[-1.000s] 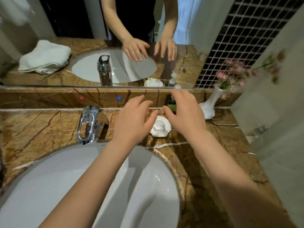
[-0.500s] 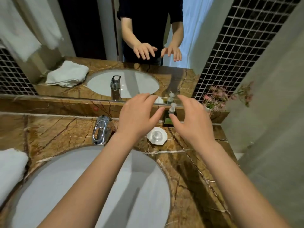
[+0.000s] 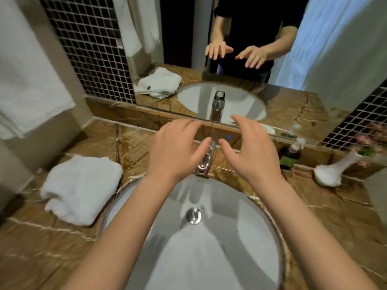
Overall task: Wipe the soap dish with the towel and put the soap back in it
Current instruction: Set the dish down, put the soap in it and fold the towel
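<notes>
A folded white terry towel (image 3: 82, 189) lies on the brown veined marble counter (image 3: 326, 216) at far left, just beside the rim of the round white sink basin (image 3: 209, 237); it is thick and fluffy, doubled over with its rolled fold facing the camera, its long axis running from the near-left toward the far-right, angled toward the wall. Above the basin, the person's left hand (image 3: 173, 151) hovers palm down with fingers spread and gently curled, holding nothing. Between the two hands, the chrome lever faucet (image 3: 206, 161) stands at the basin's far edge, its spout aimed toward the camera, with a round metal drain (image 3: 193, 215) below it. The right hand (image 3: 251, 153) hangs level with the left, fingers likewise wide and empty, thumb pointing inward. Behind them, the wall mirror (image 3: 230, 59) reflects both hands, the towel and the basin. Farther right, a dark pump bottle (image 3: 292, 152) stands against the backsplash, and a white ceramic vase (image 3: 335, 170) with blurred pink flowers leans at the counter's far right. The soap dish cannot be made out on the counter.
</notes>
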Motion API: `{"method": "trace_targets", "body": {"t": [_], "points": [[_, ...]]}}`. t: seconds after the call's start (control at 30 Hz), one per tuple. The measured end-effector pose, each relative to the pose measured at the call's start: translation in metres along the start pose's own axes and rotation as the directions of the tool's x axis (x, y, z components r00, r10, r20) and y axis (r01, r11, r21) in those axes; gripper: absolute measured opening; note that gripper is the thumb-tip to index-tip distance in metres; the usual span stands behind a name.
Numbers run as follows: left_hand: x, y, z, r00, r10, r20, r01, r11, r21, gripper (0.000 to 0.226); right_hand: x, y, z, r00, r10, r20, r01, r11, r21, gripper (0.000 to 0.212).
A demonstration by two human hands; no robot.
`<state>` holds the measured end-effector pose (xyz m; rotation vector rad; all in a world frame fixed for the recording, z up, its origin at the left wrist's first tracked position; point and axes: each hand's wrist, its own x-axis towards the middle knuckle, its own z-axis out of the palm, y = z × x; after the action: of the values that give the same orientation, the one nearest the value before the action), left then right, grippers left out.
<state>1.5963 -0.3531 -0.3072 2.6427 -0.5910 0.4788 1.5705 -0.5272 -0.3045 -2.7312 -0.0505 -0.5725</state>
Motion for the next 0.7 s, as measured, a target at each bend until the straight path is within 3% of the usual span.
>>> {"method": "trace_targets", "body": {"t": [0.37, 0.7], "points": [[-0.096, -0.193, -0.04, 0.955, -0.298, -0.001, 0.295, 0.944, 0.149, 0.049, 0.011, -0.163, 0.14, 0.964, -0.213, 0.158, 0.189, 0.97, 0.154, 0.061], [-0.154, -0.271, -0.026, 0.906, -0.421, 0.039, 0.404, 0.89, 0.213, 0.052, -0.008, -0.232, 0.227, 0.915, -0.287, 0.282, 0.223, 0.945, 0.239, 0.06]]}}
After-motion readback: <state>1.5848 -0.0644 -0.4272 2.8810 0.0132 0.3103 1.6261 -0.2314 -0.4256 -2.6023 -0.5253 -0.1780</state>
